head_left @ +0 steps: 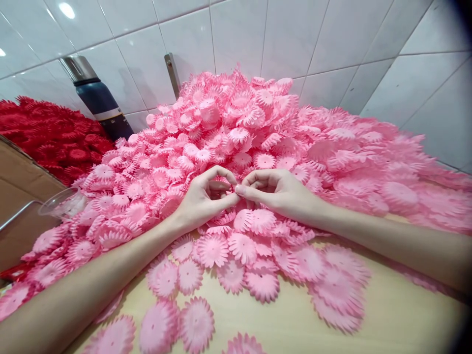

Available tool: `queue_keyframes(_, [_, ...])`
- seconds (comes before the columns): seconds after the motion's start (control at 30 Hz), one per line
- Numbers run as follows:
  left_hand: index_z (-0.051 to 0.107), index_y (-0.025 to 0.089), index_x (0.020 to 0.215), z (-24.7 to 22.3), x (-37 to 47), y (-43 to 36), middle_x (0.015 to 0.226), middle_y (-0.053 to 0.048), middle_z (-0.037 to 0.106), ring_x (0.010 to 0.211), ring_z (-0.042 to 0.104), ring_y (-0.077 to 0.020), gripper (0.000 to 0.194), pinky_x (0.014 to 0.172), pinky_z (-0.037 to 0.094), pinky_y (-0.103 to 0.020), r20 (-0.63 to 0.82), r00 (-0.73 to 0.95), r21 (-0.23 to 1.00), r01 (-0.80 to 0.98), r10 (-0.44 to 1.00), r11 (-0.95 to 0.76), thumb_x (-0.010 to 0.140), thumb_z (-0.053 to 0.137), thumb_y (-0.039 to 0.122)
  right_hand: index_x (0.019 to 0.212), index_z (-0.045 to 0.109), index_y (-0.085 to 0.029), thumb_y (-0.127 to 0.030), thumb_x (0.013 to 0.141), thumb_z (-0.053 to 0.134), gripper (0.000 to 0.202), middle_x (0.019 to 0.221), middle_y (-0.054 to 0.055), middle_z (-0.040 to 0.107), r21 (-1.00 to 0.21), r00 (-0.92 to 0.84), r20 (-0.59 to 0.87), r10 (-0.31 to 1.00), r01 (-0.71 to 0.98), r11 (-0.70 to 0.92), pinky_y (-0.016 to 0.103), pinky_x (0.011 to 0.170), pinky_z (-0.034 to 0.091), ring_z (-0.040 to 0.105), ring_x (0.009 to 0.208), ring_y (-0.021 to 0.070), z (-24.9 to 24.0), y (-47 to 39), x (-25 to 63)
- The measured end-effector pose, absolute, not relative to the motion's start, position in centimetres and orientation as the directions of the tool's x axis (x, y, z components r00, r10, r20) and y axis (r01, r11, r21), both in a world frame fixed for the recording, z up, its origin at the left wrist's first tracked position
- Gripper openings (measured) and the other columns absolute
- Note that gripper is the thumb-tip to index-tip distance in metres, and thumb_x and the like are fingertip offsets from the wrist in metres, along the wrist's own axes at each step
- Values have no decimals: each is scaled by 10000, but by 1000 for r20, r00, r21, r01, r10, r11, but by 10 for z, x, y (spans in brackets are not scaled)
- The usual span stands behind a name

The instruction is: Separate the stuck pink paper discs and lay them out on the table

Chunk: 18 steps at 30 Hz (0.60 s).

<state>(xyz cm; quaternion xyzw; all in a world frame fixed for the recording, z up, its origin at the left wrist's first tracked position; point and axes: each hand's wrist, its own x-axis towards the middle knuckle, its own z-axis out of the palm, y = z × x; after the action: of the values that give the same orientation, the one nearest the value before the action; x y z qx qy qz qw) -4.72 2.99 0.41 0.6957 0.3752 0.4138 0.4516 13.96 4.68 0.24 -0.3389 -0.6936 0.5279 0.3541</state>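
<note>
My left hand (210, 194) and my right hand (278, 191) meet fingertip to fingertip over the front of a heap of pink scalloped flower discs (239, 118). Both are closed in a pinch, thumb against fingers. A tiny reddish bit shows between the fingertips, too small and too covered to name. Just below the hands lie several loose pink discs, such as a flat pink disc (213, 250) with fringed edges and a small hole in its middle.
Red discs (51, 137) are heaped at the left beside a dark blue flask (99, 101). A cardboard box (25, 187) and a clear plastic cup (61, 202) stand at the left edge. White wall tiles (236, 34) rise behind. The pale tabletop (287, 319) shows in front.
</note>
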Motion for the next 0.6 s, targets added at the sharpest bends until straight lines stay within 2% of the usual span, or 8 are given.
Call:
queue_keyframes(0.13, [503, 159, 900, 6, -46, 29, 736, -18, 647, 667, 647, -115, 213, 577, 469, -186, 243, 372, 936, 154, 896, -317, 795, 669, 243, 765, 632, -141, -327, 823, 643, 195, 629, -4, 593, -971, -549, 142, 823, 82, 223, 224, 549, 402, 532, 578, 91, 2, 49, 141])
queue_keyframes(0.27, [508, 165, 905, 10, -45, 28, 695, 8, 633, 555, 606, -86, 233, 493, 441, -166, 222, 342, 945, 157, 913, -289, 785, 680, 266, 780, 599, -141, -332, 880, 566, 217, 625, -1, 597, -971, -568, 154, 808, 63, 229, 237, 600, 427, 545, 602, 99, 4, 50, 141])
queue_keyframes(0.37, [519, 167, 919, 10, -46, 29, 626, 36, 599, 481, 566, -70, 194, 462, 435, -164, 204, 312, 953, 155, 928, -262, 811, 646, 266, 785, 556, -149, -253, 918, 492, 180, 610, -4, 604, -978, -536, 138, 833, 59, 200, 237, 606, 424, 541, 593, 97, 4, 49, 140])
queue_keyframes(0.5, [501, 179, 965, 9, -47, 31, 534, 59, 561, 433, 549, -80, 135, 440, 427, -167, 168, 302, 958, 173, 938, -227, 858, 565, 229, 761, 507, -159, -173, 931, 417, 193, 593, -2, 618, -986, -514, 99, 852, 63, 153, 228, 592, 415, 537, 570, 91, 4, 49, 138])
queue_keyframes(0.6, [502, 178, 947, 8, -47, 31, 562, 50, 581, 453, 549, -71, 148, 453, 426, -159, 182, 306, 954, 177, 934, -244, 847, 591, 241, 756, 507, -161, -171, 928, 419, 194, 605, -4, 616, -984, -524, 112, 844, 61, 169, 230, 600, 423, 552, 584, 95, 3, 49, 138])
